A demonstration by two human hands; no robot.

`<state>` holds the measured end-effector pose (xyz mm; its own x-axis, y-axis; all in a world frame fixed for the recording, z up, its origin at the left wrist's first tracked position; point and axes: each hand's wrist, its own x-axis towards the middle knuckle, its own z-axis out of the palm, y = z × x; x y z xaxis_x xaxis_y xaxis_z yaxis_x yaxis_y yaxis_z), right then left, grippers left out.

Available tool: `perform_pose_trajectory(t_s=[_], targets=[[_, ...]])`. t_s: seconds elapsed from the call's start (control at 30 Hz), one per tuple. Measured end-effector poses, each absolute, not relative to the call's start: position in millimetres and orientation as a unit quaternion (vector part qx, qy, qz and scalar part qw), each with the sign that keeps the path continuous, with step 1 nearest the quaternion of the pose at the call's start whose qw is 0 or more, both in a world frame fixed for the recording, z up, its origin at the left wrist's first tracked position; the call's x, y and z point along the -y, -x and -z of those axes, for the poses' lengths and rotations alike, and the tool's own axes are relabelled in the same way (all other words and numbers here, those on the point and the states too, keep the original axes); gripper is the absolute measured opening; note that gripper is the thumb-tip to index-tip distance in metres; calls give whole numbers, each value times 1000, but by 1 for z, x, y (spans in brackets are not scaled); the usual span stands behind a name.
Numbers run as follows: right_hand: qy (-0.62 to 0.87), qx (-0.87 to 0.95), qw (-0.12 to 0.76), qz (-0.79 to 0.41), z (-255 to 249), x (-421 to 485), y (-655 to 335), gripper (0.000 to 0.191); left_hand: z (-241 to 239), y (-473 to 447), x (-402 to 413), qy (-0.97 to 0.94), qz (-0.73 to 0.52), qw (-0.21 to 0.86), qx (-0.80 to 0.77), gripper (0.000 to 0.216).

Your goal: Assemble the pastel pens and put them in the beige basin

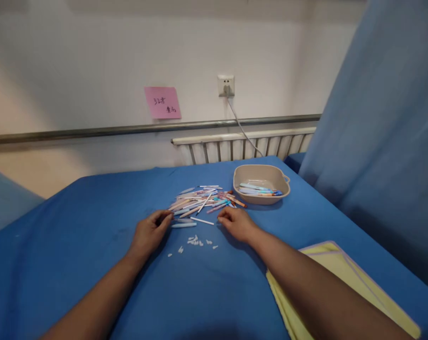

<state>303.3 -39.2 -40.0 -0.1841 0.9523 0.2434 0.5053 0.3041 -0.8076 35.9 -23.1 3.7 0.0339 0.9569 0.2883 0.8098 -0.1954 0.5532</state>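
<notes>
My left hand (150,232) is closed in a pinch at the left end of a pile of slim pens and pen parts (192,203). What its fingertips hold, if anything, is too small to tell. Just right of them lie a greyish barrel (184,220) and a light blue barrel (184,225). My right hand (237,223) is also pinched, by the pile's right side; its fingertips hide whatever is in them. Between both hands a thin white stick (201,220), like a pen refill, lies slantwise on the blue sheet. Several small white pieces (194,242) are scattered nearer to me.
A beige basin (285,190) holding several pens stands behind my right hand. A folded yellow cloth (327,257) lies partly under my right forearm. Blue curtain (380,141) hangs at the right. At the back are a white rail (207,140) and a plugged-in cord (240,126).
</notes>
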Motion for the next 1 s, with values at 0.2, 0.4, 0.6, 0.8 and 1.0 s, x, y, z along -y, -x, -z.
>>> perform_pose_trajectory(t_s=[0.2, 0.4, 0.6, 0.8, 1.0], targets=[[516, 744, 358, -227, 40, 44, -303, 14, -8, -37, 35, -783, -255, 113, -556, 32], [502, 830, 223, -97, 25, 56, -281, 19, 2, -43, 33, -855, -167, 77, -485, 23], [516, 847, 126, -27, 14, 56, -258, 29, 4, -48, 29, -880, -140, 68, -448, 21], [531, 835, 141, -36, 20, 56, -264, 26, 4, -50, 34, -881, -165, 87, -435, 18], [552, 774, 277, -137, 20, 64, -289, 16, 14, -47, 41, -787, -278, 205, -511, 25]])
